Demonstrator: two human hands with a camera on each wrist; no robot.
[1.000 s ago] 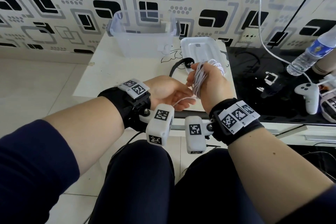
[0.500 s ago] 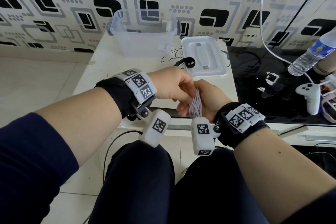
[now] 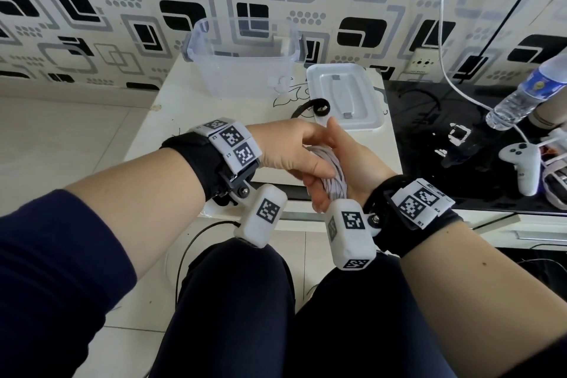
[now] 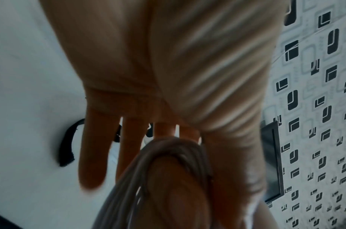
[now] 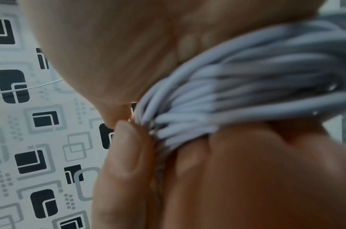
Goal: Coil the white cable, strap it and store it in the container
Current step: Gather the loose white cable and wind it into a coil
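Observation:
The white cable (image 3: 336, 184) is a bundle of several loops, held between both hands just in front of the white table's (image 3: 190, 107) near edge. My right hand (image 3: 356, 163) lies palm up with the loops across it (image 5: 246, 93), thumb beside them. My left hand (image 3: 291, 153) comes over from the left and its thumb presses on the bundle; the cable (image 4: 168, 155) fills the lower part of the left wrist view. A black strap (image 3: 320, 107) lies curled on the table behind the hands, also in the left wrist view (image 4: 66, 147). The clear container (image 3: 245, 77) stands open at the table's back.
The container's white lid (image 3: 362, 120) lies right of it, next to the strap. On the black glass top (image 3: 445, 138) to the right are a water bottle (image 3: 521, 95) and a white game controller (image 3: 521, 163). Another white cord (image 3: 443, 40) hangs down the wall.
Both hands have come down and toward me from above the lid. The loose tail seen a second ago is gone into the bundle, and my left hand has turned over onto it.

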